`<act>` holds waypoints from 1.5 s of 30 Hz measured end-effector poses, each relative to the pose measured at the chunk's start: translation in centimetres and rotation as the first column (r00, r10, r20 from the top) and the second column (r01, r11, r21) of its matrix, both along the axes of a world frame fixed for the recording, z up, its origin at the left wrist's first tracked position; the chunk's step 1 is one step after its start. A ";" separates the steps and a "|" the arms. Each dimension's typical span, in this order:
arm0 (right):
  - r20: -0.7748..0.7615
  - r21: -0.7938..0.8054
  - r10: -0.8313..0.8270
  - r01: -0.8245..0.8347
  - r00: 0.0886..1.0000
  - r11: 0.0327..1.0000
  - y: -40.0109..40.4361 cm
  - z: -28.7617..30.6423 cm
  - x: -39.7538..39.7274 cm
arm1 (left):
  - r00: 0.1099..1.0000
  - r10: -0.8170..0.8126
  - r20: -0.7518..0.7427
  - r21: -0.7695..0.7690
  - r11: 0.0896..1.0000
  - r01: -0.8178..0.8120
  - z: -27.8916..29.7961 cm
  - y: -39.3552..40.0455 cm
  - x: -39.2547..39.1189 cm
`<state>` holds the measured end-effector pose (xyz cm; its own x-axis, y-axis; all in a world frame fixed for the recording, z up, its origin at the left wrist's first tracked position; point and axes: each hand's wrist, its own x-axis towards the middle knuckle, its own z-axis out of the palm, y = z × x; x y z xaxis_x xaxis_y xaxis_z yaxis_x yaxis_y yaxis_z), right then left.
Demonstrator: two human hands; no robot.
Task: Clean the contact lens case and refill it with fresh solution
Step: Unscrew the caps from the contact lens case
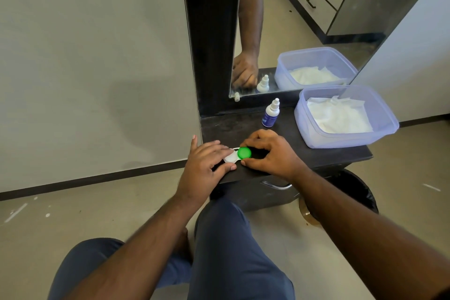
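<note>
A contact lens case (234, 156) lies near the front left corner of a dark shelf (304, 153). It has a white cap on its left well and a green cap (244, 153) on its right well. My left hand (207, 165) rests on the white side, fingers and thumb pinning the case. My right hand (270, 153) has its thumb and fingers closed around the green cap. A small white solution bottle (271, 114) with a blue label stands upright behind, capped, a hand's width away.
A translucent plastic tub (345, 139) holding white tissues sits at the shelf's right. A mirror (304, 19) leans behind, reflecting the bottle, tub and a hand. Below the shelf is a drawer handle (277, 186) and a black-lined bin (355, 192). My knees are below.
</note>
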<state>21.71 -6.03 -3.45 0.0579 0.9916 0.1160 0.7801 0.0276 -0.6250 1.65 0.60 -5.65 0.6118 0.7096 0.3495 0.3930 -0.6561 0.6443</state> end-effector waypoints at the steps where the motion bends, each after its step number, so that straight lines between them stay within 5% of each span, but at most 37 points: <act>1: 0.001 0.002 0.001 -0.001 1.000 1.000 0.0 -0.1 0.0 | 1.000 0.020 -0.012 0.018 1.000 -0.020 -0.1 -0.1 0.0; 10: -0.005 0.028 -0.004 0.005 1.000 1.000 0.0 -0.5 0.0 | 0.979 0.176 0.103 0.008 0.984 -0.177 1.1 0.1 0.8; 13: -0.012 0.007 -0.008 0.008 1.000 1.000 0.0 -0.3 0.1 | 0.949 0.286 0.134 -0.200 0.946 -0.257 2.5 2.1 1.6; 17: -0.027 0.000 -0.009 0.009 1.000 1.000 0.0 -0.2 0.1 | 0.926 0.373 -0.051 -0.428 0.830 -0.358 3.1 5.1 2.9; 24: -0.038 -0.007 -0.010 0.010 0.999 1.000 0.0 -0.4 0.1 | 0.928 0.309 -0.210 -0.334 0.869 -0.365 3.2 7.1 4.0; 34: -0.056 0.017 -0.001 0.002 0.998 1.000 0.0 -0.5 0.2 | 0.939 0.343 0.034 -0.393 0.868 -0.303 4.5 4.5 2.1; 36: -0.056 0.033 0.004 -0.003 0.998 0.999 0.1 -0.6 0.3 | 0.967 0.249 0.059 -0.412 0.888 -0.204 4.4 2.1 0.8; 39: -0.054 0.040 0.016 -0.014 0.998 0.999 0.2 -0.6 0.3 | 0.994 0.053 -0.092 -0.381 0.921 -0.084 3.5 -1.2 -0.3; 45: -0.091 0.022 0.041 -0.039 0.995 0.999 0.3 -0.3 0.2 | 0.988 0.097 -0.120 -0.276 0.953 -0.127 2.7 -0.7 0.6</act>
<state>21.89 -5.77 -3.75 0.0297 0.9909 0.1316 0.7178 0.0705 -0.6927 2.26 -0.14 -2.93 0.5448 0.8361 0.0645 0.5277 -0.4016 0.7485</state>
